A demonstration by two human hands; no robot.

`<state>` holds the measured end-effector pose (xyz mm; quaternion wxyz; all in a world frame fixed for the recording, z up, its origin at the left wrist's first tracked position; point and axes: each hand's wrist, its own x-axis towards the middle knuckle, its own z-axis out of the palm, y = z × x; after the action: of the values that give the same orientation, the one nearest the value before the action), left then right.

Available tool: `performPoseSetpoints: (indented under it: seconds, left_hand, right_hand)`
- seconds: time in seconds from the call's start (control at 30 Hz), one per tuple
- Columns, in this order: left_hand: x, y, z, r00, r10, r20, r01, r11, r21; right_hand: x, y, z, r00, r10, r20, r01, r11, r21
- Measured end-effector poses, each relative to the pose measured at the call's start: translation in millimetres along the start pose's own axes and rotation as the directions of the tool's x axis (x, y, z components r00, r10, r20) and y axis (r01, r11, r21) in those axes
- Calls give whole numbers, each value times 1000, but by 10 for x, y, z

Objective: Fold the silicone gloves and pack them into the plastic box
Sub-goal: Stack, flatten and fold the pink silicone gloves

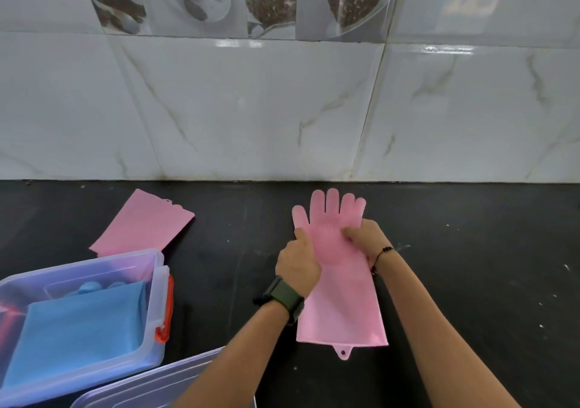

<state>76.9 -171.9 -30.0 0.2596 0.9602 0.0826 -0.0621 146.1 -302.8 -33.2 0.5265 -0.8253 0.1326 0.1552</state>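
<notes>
A pink silicone glove [342,307] lies flat on the black counter, fingers pointing at the wall, cuff tab toward me. My left hand [298,260] grips its left edge by the thumb. My right hand [365,238] pinches the palm at the right side. A second pink glove [144,224] lies at the back left; only its cuff shows, its lower end hidden behind the box. The clear plastic box [157,282] stands open at the lower left, with blue gloves [78,332] folded inside.
The box lid [150,385] lies by the counter's near edge, partly under my left forearm. A tiled wall [282,109] closes off the back of the black counter [470,266]. An orange latch [166,310] sits on the box's right end.
</notes>
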Motion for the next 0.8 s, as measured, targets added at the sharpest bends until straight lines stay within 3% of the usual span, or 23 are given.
performPoseSetpoints:
  seconds: [0.07,0.13,0.17,0.27,0.4,0.47,0.63,0.8]
  left_hand:
    - [-107,-34,7,999,-35,21,34,997,65]
    - [-120,-88,-76,998,-59,4,58,990,130]
    - [-73,-137,-183,997,-74,-28,78,987,140]
    - [202,-389,-688,985,-68,-160,99,975,197]
    - [485,-858,-1417,961,-161,-226,220,938,269]
    - [533,-1134,-1648,949,-249,-191,296,913,282]
    - [467,-1787,-1949,897,-427,-113,440,842,312]
    - [477,-2203,-1951,848,-531,-16,499,786,365]
  right_hand:
    - [-40,-44,-11,996,-57,-75,34,960,-276]
    - [-68,-163,9,945,-265,-190,99,790,-605]
    - [-91,-251,64,906,-380,-187,166,726,-668]
    - [-167,-584,436,844,-536,-29,414,685,-599]
    - [-195,-930,1307,799,-510,320,596,600,-533]
    - [-170,-1049,1758,798,-435,416,601,616,-509]
    - [-86,-1320,2509,845,-295,447,474,799,-370]
    - [26,-1416,2785,862,-207,462,443,751,-490]
